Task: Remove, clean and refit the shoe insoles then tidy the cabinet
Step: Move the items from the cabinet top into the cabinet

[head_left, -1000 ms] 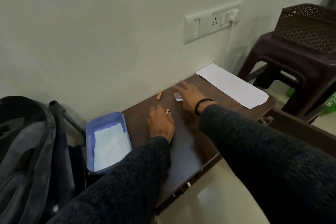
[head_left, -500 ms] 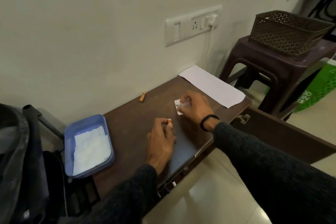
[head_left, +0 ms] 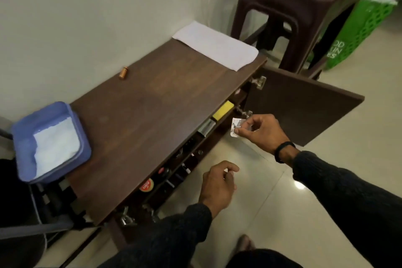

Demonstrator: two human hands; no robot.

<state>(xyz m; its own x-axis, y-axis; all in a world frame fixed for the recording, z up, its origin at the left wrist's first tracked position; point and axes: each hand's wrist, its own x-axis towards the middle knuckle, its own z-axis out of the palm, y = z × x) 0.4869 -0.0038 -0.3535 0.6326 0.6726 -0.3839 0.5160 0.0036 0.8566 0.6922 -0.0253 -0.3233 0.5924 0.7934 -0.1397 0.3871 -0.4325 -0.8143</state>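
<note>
While your right hand [head_left: 264,134] pinches a small white packet [head_left: 236,127] between thumb and fingertips in front of the open cabinet door [head_left: 304,104], your left hand [head_left: 218,185] hangs over the floor with fingers curled; whether it holds anything you cannot tell. On the cabinet [head_left: 165,104] top lie a small orange cylinder [head_left: 123,72], a white paper sheet [head_left: 217,47] and a blue tray [head_left: 50,139] at its left end; no insole shows.

Two hands, left [head_left: 217,185] and right [head_left: 261,131]. One brown cabinet worktop [head_left: 152,115], bearing one small orange cylinder [head_left: 123,72], one white paper sheet [head_left: 217,47] and one blue tray [head_left: 51,141]. One open cabinet door [head_left: 304,104]. One stool [head_left: 289,4]. One green bag [head_left: 359,30].
</note>
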